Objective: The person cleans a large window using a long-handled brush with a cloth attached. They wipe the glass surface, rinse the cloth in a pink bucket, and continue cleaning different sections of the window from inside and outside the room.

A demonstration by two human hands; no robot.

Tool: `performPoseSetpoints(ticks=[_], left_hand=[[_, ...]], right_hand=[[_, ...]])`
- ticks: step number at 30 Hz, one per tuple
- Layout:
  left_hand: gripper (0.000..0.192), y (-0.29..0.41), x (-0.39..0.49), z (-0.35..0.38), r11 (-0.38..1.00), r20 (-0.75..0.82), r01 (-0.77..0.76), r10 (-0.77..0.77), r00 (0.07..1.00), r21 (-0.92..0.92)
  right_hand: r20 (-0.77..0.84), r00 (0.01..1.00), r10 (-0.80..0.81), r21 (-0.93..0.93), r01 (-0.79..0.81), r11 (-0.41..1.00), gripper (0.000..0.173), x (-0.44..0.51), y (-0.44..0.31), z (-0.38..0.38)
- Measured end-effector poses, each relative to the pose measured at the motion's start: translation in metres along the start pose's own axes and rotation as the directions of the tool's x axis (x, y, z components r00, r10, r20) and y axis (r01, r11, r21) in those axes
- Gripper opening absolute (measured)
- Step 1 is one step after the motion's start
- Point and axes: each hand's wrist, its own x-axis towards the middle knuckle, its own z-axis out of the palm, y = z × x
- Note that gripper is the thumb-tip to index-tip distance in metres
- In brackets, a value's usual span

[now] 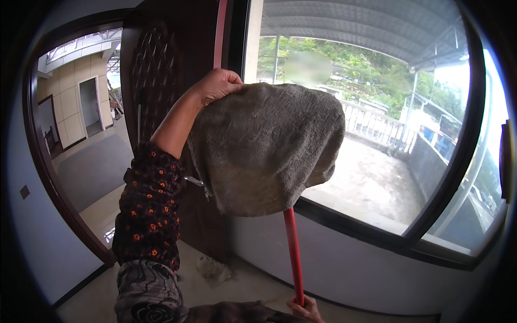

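A grey-brown cloth (266,149) hangs draped over the upper end of a red pole (294,254), and whatever the pole carries beneath it is hidden. My left hand (221,85) pinches the cloth's upper left corner between thumb and fingers. Low in the view, my right hand (305,310) is closed around the lower part of the red pole. Behind the cloth are a dark carved door (157,80) and a large window with a black frame (355,228).
An open doorway with a dark frame (40,133) stands at the left, a grey mat (97,169) on the floor beyond. A crumpled pale thing (213,270) lies on the tiled floor below the door. Part of the door's handle (194,180) shows beside the cloth.
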Motion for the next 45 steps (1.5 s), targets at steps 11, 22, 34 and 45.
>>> performPoseSetpoints(ticks=[11, 22, 34, 45], left_hand=[[0.027, -0.032, 0.059, -0.028, 0.286, -0.174, 0.2, -0.113, 0.978, 0.937], [0.026, -0.06, -0.099, -0.024, 0.886, -0.8, -0.25, -0.192, 0.568, -0.39], [0.062, -0.142, -0.378, 0.431, 0.369, 0.795, 0.711, 0.166, 0.583, -0.599], [0.05, 0.006, -0.143, 0.405, 0.381, 0.501, 0.428, 0.113, 0.858, -0.819]], right_hand=[[-0.096, 0.931, 0.351, 0.108, -0.341, 0.934, 0.013, -0.011, -0.023, 0.041], [-0.111, 0.986, -0.123, 0.04, 0.128, 0.991, 0.017, 0.034, -0.004, -0.014], [-0.373, 0.872, -0.316, 0.093, 0.374, 0.923, 0.027, 0.163, -0.104, -0.024], [-0.509, 0.434, -0.743, -0.224, 0.767, 0.601, 0.035, 0.284, -0.436, -0.13]])
